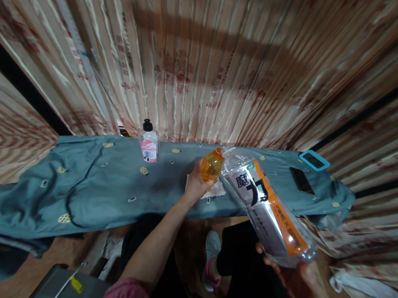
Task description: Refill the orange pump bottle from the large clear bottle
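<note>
My left hand (195,183) is wrapped round a small amber-orange bottle (210,166), which it holds tilted over the cloth-covered table. My right hand (294,276) grips the base of a large clear plastic bottle (267,207) with a silver and orange label. The large bottle slants up to the left, so its neck meets or nearly meets the neck of the orange one; whether they touch I cannot tell. Beneath my left hand lies a white tissue or cloth (217,191), partly covered.
A clear bottle with a black cap and pink label (148,143) stands at the back of the teal tablecloth (96,192). To the right lie a dark phone (301,181) and a blue-framed device (314,160). Pleated curtains (187,77) hang behind. A grey box with cables (52,295) is lower left.
</note>
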Action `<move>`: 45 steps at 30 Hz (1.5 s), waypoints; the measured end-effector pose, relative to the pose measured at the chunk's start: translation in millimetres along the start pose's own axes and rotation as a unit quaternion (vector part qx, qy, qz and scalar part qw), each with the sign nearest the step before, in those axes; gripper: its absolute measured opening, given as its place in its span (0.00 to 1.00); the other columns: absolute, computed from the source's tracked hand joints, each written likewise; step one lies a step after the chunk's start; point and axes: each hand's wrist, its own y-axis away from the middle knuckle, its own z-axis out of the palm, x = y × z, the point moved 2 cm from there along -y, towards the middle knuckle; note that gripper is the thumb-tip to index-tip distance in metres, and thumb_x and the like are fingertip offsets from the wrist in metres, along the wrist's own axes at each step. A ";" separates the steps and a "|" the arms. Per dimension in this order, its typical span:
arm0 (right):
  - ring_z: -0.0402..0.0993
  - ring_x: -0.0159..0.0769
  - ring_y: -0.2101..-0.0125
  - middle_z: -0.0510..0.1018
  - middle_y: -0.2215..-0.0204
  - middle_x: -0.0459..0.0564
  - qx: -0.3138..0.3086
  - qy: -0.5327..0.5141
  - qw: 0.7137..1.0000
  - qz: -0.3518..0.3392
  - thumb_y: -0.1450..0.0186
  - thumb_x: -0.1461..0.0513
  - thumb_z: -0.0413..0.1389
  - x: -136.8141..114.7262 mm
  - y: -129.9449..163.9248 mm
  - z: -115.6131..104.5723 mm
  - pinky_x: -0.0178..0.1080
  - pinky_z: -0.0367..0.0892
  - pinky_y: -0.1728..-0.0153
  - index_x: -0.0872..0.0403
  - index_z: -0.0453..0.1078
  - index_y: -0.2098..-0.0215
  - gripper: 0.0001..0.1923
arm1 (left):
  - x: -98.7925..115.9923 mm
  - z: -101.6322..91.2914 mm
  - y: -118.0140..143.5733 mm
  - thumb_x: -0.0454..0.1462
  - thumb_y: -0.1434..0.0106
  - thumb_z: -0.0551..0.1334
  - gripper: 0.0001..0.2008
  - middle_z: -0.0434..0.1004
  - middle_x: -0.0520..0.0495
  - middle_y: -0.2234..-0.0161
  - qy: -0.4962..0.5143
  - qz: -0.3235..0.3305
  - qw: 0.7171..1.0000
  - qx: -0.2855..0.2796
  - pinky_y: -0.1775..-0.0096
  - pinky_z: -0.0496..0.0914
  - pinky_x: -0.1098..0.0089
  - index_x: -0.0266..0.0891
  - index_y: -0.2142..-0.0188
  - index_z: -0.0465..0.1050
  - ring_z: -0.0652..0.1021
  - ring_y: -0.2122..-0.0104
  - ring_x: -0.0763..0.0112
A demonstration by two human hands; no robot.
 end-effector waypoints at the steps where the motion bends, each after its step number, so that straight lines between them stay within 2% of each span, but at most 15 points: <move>1: 0.81 0.39 0.68 0.84 0.64 0.46 -0.001 0.000 1.000 0.001 0.50 0.48 0.67 -0.4 0.0 0.3 0.31 0.74 0.69 0.42 0.71 0.49 0.31 | -0.2 0.2 -0.1 0.37 0.52 0.68 0.32 0.75 0.46 0.54 -0.002 0.000 1.000 0.001 0.54 0.72 0.61 0.40 0.48 0.60 0.77 0.56 0.60; 9: 0.81 0.40 0.67 0.84 0.65 0.48 0.002 0.002 1.000 -0.003 0.49 0.49 0.67 -0.7 0.1 -0.2 0.32 0.75 0.69 0.44 0.70 0.47 0.32 | -0.4 0.6 -0.3 0.37 0.52 0.68 0.30 0.75 0.46 0.55 -0.010 0.008 1.000 0.005 0.54 0.72 0.61 0.41 0.50 0.61 0.77 0.56 0.60; 13: 0.81 0.37 0.68 0.84 0.64 0.47 -0.008 0.004 1.000 -0.004 0.48 0.48 0.66 0.2 -0.6 0.3 0.30 0.74 0.68 0.45 0.72 0.51 0.28 | 1.2 0.1 -0.2 0.37 0.52 0.68 0.30 0.75 0.46 0.54 -0.008 0.005 1.000 0.004 0.53 0.72 0.61 0.41 0.49 0.61 0.77 0.56 0.60; 20: 0.81 0.38 0.67 0.84 0.63 0.47 0.002 -0.001 1.000 -0.005 0.48 0.49 0.66 1.3 0.7 -1.2 0.30 0.74 0.68 0.44 0.72 0.51 0.27 | -0.2 1.2 -0.7 0.36 0.53 0.69 0.32 0.74 0.45 0.54 -0.012 0.005 1.000 0.002 0.53 0.71 0.60 0.40 0.48 0.61 0.77 0.55 0.59; 31: 0.81 0.38 0.68 0.84 0.63 0.48 0.012 0.013 1.000 0.001 0.49 0.47 0.66 6.0 -1.1 -7.9 0.32 0.73 0.68 0.44 0.66 0.45 0.35 | 0.4 1.3 -0.5 0.35 0.53 0.69 0.32 0.74 0.46 0.53 -0.006 0.001 1.000 0.000 0.52 0.71 0.60 0.41 0.49 0.61 0.77 0.55 0.59; 38: 0.81 0.40 0.68 0.84 0.64 0.50 0.020 0.011 1.000 0.000 0.51 0.48 0.68 7.0 -1.2 -9.5 0.34 0.74 0.69 0.46 0.66 0.44 0.38 | -2.0 1.7 -1.3 0.36 0.53 0.69 0.33 0.74 0.46 0.53 -0.021 0.008 1.000 0.003 0.52 0.71 0.59 0.42 0.48 0.61 0.77 0.55 0.59; 42: 0.80 0.40 0.69 0.84 0.66 0.48 0.022 0.018 1.000 -0.010 0.49 0.47 0.66 4.9 0.0 -4.4 0.34 0.73 0.69 0.46 0.67 0.45 0.35 | -3.9 2.5 -1.5 0.36 0.53 0.70 0.33 0.74 0.46 0.53 -0.023 0.009 1.000 0.006 0.52 0.71 0.59 0.42 0.48 0.61 0.76 0.55 0.59; 45: 0.80 0.38 0.68 0.84 0.64 0.47 0.011 0.025 1.000 -0.010 0.48 0.47 0.65 3.4 0.8 -1.8 0.33 0.73 0.68 0.46 0.69 0.49 0.30 | -3.5 2.3 -1.6 0.38 0.54 0.71 0.35 0.73 0.46 0.52 -0.021 0.006 1.000 0.003 0.51 0.71 0.59 0.41 0.48 0.61 0.76 0.54 0.59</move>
